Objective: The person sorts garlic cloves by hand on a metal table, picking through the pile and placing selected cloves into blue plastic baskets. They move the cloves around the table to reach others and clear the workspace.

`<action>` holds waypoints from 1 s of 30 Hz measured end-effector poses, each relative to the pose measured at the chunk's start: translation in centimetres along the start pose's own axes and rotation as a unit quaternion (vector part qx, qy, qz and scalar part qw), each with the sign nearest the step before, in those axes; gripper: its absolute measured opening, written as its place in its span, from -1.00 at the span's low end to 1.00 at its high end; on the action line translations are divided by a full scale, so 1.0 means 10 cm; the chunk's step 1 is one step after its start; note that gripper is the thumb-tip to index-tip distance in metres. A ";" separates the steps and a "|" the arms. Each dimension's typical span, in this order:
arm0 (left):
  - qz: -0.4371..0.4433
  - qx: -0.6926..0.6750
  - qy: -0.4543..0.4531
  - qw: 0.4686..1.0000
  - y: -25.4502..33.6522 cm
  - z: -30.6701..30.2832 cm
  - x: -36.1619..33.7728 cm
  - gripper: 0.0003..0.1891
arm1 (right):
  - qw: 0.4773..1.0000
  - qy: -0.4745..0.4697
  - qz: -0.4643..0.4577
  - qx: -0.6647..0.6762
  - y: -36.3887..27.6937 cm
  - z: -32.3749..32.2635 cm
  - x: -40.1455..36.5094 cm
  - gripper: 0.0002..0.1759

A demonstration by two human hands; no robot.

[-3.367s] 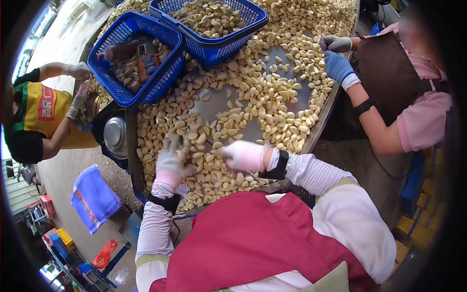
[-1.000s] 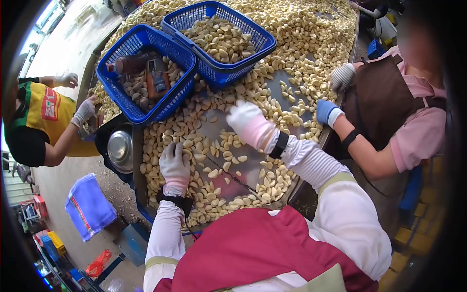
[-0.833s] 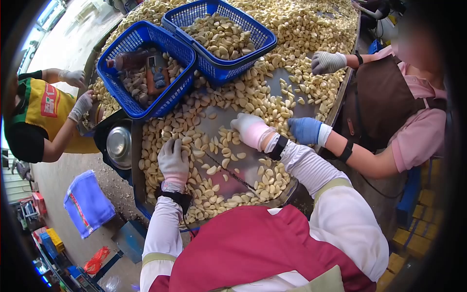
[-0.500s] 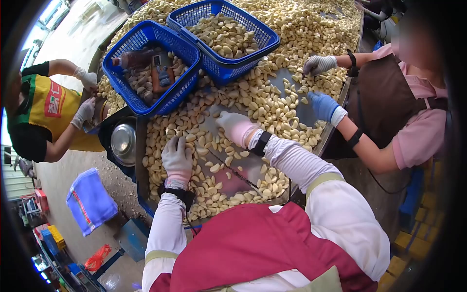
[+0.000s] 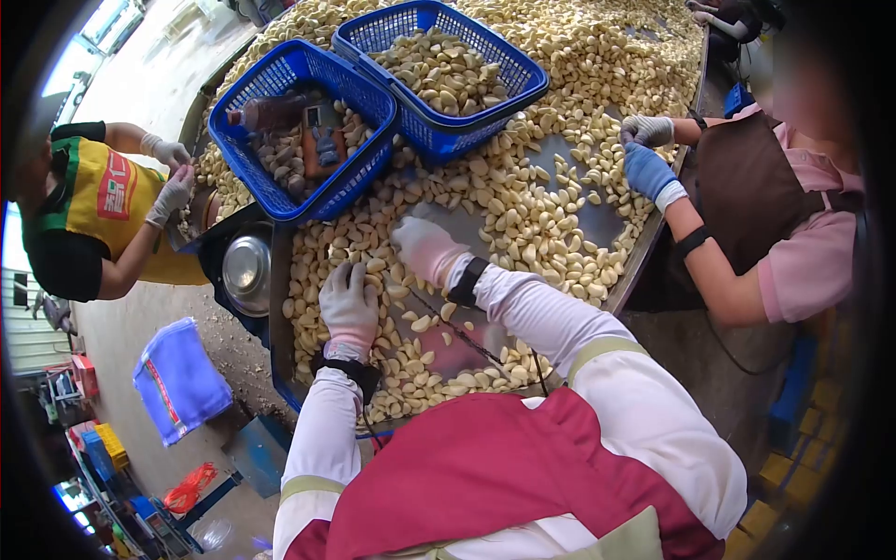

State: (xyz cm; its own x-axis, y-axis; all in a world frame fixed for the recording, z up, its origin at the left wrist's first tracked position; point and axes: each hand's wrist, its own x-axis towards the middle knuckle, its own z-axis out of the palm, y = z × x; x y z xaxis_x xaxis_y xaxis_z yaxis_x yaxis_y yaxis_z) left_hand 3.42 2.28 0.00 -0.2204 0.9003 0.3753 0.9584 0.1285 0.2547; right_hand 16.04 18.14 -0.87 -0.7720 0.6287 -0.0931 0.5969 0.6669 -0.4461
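Observation:
Pale peeled garlic cloves [image 5: 537, 229] lie spread over the metal tabletop [image 5: 457, 224] in front of me. My left hand [image 5: 349, 306], in a whitish glove, rests on the cloves at the left with its fingers stretched forward and slightly apart. My right hand [image 5: 427, 247], also gloved, is low over the tabletop beside the cloves, its fingers pointing left and bent down. Its fingertips are partly hidden, and I see no clove held in it. A dark strip [image 5: 457, 327] runs across the metal between my forearms.
Two blue baskets [image 5: 308, 201] stand ahead; one holds cloves, a bottle and an orange-brown item. Co-workers sit left and right, the right one with a blue glove [image 5: 649, 173]. A metal bowl [image 5: 247, 271] is at the left edge. A purple bundle [image 5: 182, 381] lies beyond it.
My right hand has moved slightly left and its fingers are more bent. My left hand stays among the cloves. The right co-worker's hands have come together.

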 end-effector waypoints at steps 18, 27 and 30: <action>-0.012 -0.003 0.009 1.000 -0.04 0.03 -0.05 -0.60 | 0.984 -0.085 -0.050 -0.147 0.19 -1.42 -0.85 -0.80; -0.005 0.005 -0.001 1.000 -0.08 0.10 -0.06 -0.61 | 0.993 -0.118 0.008 0.003 0.61 -0.90 -1.67 -0.83; -0.006 0.008 0.003 1.000 -0.09 0.12 -0.07 -0.61 | 0.952 -0.286 -0.005 -0.108 0.37 -1.01 -1.83 -0.78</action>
State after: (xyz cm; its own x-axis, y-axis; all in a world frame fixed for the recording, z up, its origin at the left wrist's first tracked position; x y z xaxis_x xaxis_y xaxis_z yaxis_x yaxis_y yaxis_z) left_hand 2.93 2.07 -1.52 -0.2321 0.8962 0.3781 0.9588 0.1452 0.2443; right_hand 34.59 13.16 8.13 -0.7335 0.3418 -0.5875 0.5717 0.7777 -0.2614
